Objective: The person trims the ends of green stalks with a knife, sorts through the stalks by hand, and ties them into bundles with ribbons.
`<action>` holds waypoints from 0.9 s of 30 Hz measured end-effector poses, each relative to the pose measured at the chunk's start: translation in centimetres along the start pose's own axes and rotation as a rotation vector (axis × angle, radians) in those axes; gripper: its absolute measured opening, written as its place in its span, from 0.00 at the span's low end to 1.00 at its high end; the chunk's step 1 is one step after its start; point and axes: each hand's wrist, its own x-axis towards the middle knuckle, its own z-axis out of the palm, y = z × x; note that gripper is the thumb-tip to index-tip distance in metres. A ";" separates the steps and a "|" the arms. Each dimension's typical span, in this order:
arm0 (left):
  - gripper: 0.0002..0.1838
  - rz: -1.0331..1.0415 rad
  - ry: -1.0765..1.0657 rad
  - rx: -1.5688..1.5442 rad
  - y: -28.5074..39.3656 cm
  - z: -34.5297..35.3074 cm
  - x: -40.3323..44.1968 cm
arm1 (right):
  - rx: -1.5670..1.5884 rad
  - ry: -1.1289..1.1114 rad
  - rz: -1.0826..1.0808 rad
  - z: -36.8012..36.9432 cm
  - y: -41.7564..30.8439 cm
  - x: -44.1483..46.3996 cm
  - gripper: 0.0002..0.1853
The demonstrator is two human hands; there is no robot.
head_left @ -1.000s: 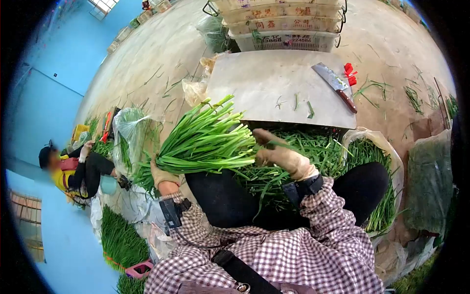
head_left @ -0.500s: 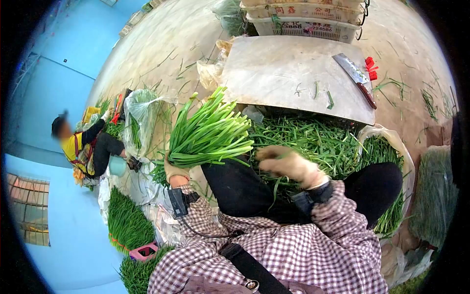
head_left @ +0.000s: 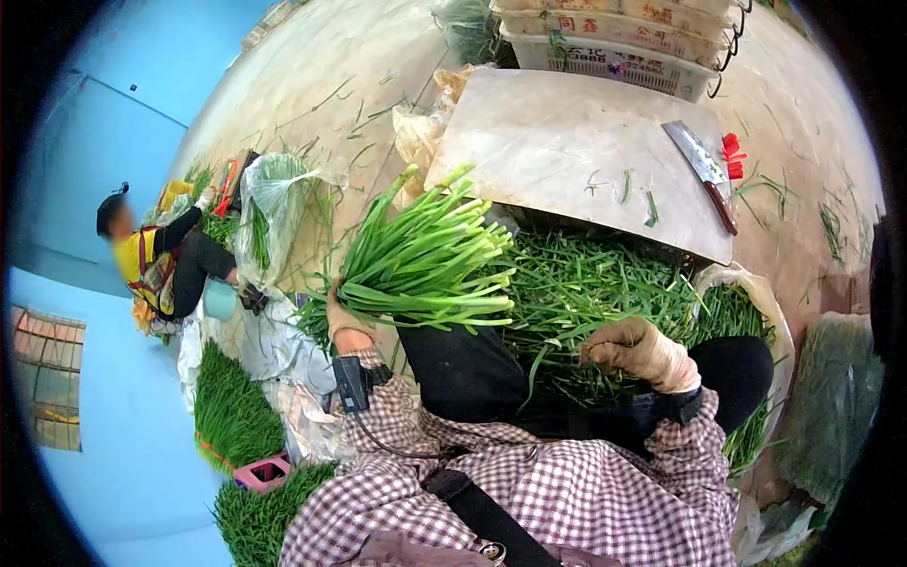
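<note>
My left hand, in a pale glove, grips a thick bunch of garlic chives from beneath. Their pale cut ends fan up and to the right. To the right, my gloved right hand is over a heap of loose green leaves, its fingers curled together. Whatever lies between those fingers is hidden or too small to name. The heap spreads in front of my knees, below the edge of a pale board.
A cleaver lies on the board's right side, beside red ties. Stacked plastic crates stand behind. At left, a person in a yellow top sits near a plastic bag of greens. Tied chives lie near a pink holder.
My right hand has moved right and slightly down, away from the bunch, over the loose leaves. My left hand still holds the chives. The whole view has shifted a little.
</note>
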 end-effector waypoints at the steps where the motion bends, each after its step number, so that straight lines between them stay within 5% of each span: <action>1: 0.20 -0.004 -0.006 0.012 0.1 -0.1 0.2 | -0.145 0.036 0.006 -0.2 0.6 0.3 0.16; 4: 0.18 0.006 -0.007 0.004 0.4 1.1 -0.6 | -1.420 0.375 -0.007 0.9 -1.6 1.6 0.22; 6: 0.18 -0.051 0.002 0.011 0.4 1.2 -0.8 | -1.004 0.614 -0.365 2.1 -4.8 3.2 0.18; 11: 0.16 -0.007 -0.014 -0.053 0.2 2.0 -1.2 | -1.227 0.674 -0.771 5.9 -10.5 8.1 0.12; 20: 0.11 0.200 -0.054 -0.128 0.9 4.0 -4.4 | -1.240 0.727 -0.568 7.7 -7.7 13.2 0.11; 23: 0.11 0.261 -0.103 -0.164 1.2 5.3 -5.6 | -1.058 0.559 -0.521 7.0 -7.0 13.3 0.10; 27: 0.11 0.339 -0.172 -0.203 1.6 7.4 -7.5 | -1.191 0.271 -0.564 6.6 -7.1 11.9 0.08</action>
